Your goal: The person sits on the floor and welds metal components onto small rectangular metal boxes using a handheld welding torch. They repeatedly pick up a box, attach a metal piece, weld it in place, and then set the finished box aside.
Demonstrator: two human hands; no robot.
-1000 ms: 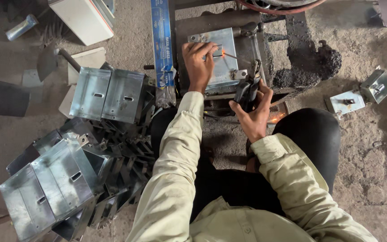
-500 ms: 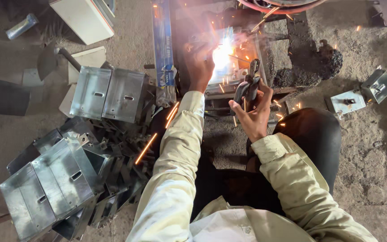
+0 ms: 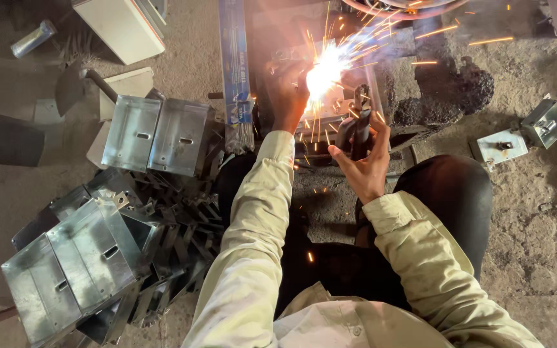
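Head view: at lower left, a heap of galvanized sheet-metal boxes [image 3: 91, 258] lies finished or waiting; I cannot tell which. A long blue packet [image 3: 235, 61] lies upper centre. The left hand [image 3: 289, 96] presses flat on the metal box [image 3: 336, 103] at upper centre, where the weld is mid-arc, sparks flying. The right hand [image 3: 363, 164] is closed around the electrode holder [image 3: 359, 125].

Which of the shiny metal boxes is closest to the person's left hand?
The right one of the two boxes lying side by side beside the blue strip, nearest the left hand; the piled boxes lie farther down-left.
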